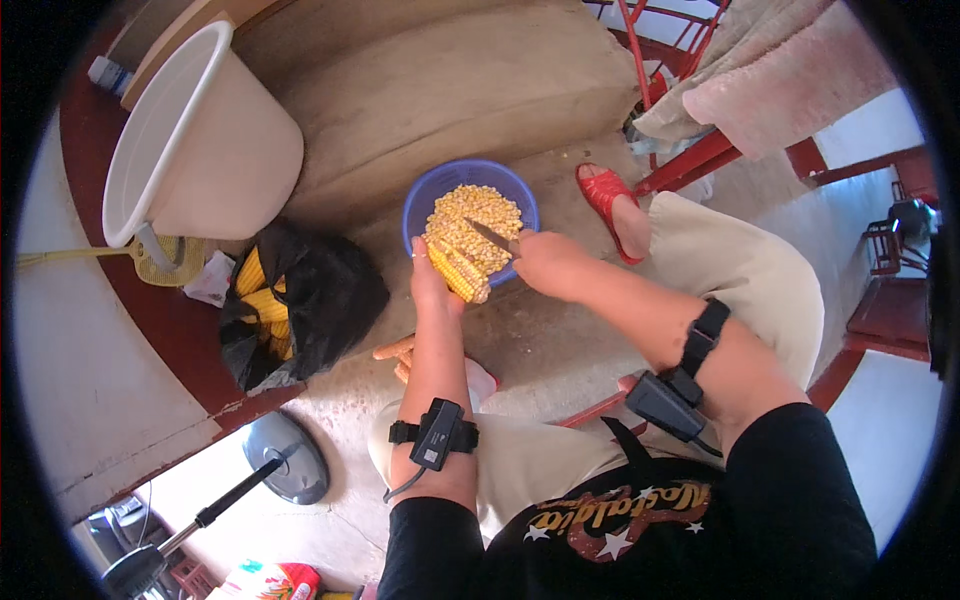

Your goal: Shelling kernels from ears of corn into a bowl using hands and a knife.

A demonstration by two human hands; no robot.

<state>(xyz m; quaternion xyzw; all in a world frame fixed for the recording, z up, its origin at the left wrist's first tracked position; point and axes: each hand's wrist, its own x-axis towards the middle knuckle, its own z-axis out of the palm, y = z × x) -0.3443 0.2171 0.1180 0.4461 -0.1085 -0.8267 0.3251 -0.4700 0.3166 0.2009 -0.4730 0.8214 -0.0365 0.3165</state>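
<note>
My left hand [431,283] holds an ear of corn [459,274] tilted over the near rim of a blue plastic basket [411,202]. A dark gap runs lengthwise between the ear's kernel rows. In my right hand [551,262] is a knife [489,236], its blade pointing up and left above the basket. Loose yellow corn kernels [480,206] are heaped inside the basket. The knife's handle is mostly hidden by my fingers. Blade and ear appear apart.
A black plastic bag [341,289] of corn ears [262,304] stands at left, below a large pale bucket [225,142]. Bare cobs [397,351] lie by my left forearm. A concrete step [450,75] rises behind the basket. A fan base [289,457] stands lower left.
</note>
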